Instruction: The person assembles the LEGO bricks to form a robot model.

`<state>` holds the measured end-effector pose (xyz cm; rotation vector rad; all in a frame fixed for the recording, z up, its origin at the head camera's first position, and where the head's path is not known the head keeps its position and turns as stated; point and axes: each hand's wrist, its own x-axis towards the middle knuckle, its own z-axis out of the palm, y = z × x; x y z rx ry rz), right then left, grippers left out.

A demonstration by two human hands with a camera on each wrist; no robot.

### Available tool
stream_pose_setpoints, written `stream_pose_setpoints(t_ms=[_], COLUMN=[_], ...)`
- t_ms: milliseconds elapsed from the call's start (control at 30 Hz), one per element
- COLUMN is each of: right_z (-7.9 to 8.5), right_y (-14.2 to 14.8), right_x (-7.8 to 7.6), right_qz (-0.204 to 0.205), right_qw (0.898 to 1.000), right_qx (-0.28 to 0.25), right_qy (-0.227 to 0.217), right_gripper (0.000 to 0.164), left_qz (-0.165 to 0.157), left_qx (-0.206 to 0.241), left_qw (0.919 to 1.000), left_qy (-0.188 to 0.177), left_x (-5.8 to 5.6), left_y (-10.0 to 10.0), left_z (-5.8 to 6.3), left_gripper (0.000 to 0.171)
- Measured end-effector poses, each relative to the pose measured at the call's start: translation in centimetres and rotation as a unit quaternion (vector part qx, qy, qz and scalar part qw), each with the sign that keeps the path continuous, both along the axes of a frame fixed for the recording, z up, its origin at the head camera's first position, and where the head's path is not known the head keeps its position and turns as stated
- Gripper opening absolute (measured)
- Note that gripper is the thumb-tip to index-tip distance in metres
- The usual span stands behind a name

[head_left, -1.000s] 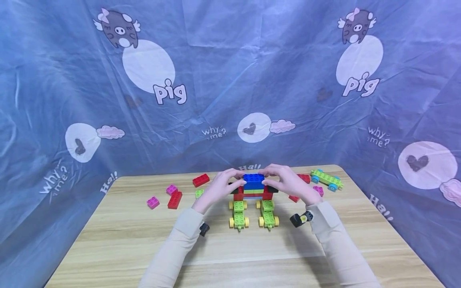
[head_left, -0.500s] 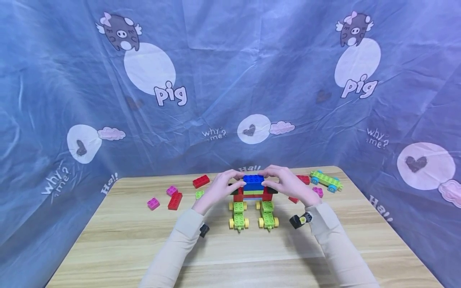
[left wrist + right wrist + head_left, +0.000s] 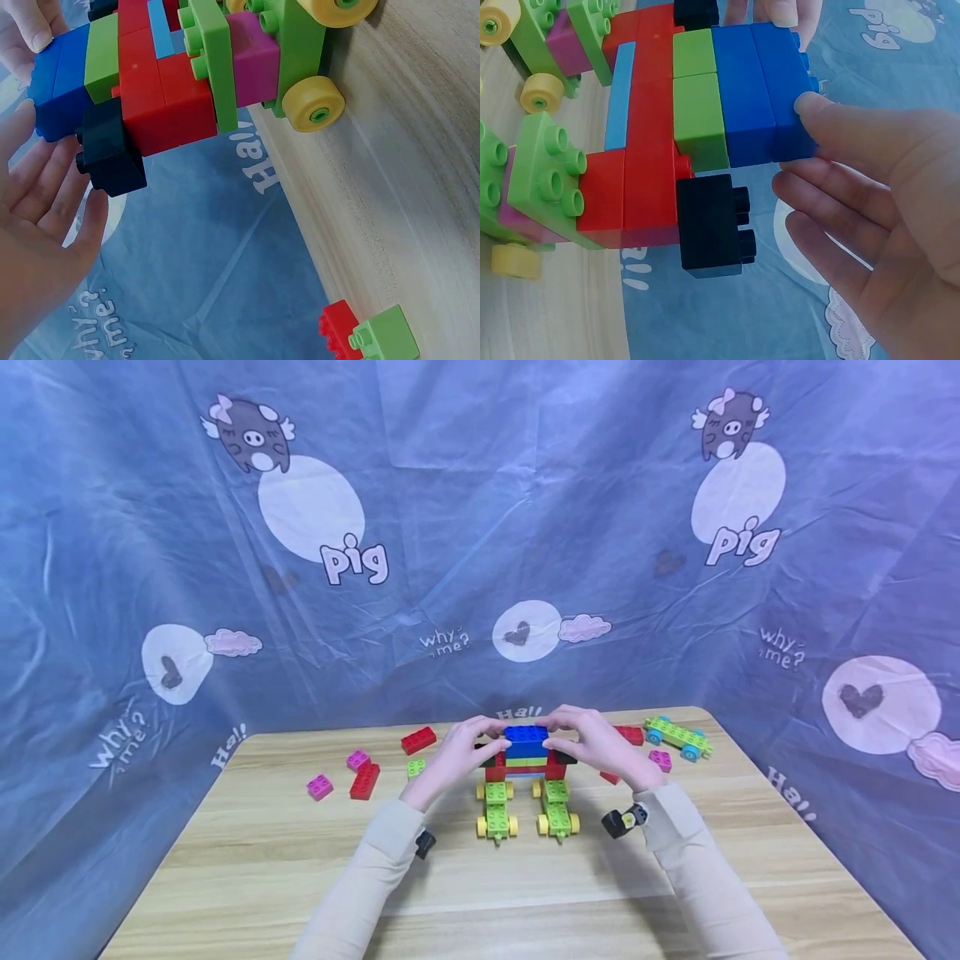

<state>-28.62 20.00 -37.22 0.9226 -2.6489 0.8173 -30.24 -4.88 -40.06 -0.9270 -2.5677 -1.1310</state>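
Observation:
A toy-brick build stands at the middle of the table, with two stacked blue bricks (image 3: 527, 739) on top. Lime bricks (image 3: 699, 124) lie under the blue ones, above a row of red bricks (image 3: 654, 112). Black bricks stick out at both sides, one (image 3: 112, 146) beside the left fingers and one (image 3: 709, 225) below the right thumb. Two lime wheeled bases (image 3: 497, 817) with yellow wheels carry it all. My left hand (image 3: 455, 758) pinches the blue bricks at their left end, thumb in front and fingers behind. From the right end my right hand (image 3: 600, 745) pinches them likewise.
Loose red bricks (image 3: 364, 781), pink bricks (image 3: 319, 787) and a small lime brick (image 3: 416, 767) lie left of the build. At the back right are a lime car base (image 3: 677, 737) with blue wheels, a pink brick (image 3: 660, 761) and a red brick (image 3: 630, 735).
Both hands keep their hold on the blue bricks, and the build stays in place. Only the head view has shifted slightly.

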Motion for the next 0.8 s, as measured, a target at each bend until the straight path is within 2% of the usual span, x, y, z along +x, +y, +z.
stream_pose_setpoints(t_ms=[433,800], right_z=[0.32,0.44], right_y=[-0.20,-0.13], right_x=[0.08,0.16], right_qz=[0.001,0.000], right_qw=[1.000,1.000], right_qx=[-0.008,-0.004], right_qy=[-0.012,-0.026], right_gripper=[0.036,0.038], left_qz=[-0.007,-0.004], left_qx=[-0.002,-0.001], left_qw=[0.9999,1.0000], left_qy=[-0.008,0.007], left_x=[0.10,0.31], left_y=[-0.16,-0.36], left_z=[0.20,0.10], left_gripper=[0.036,0.036])
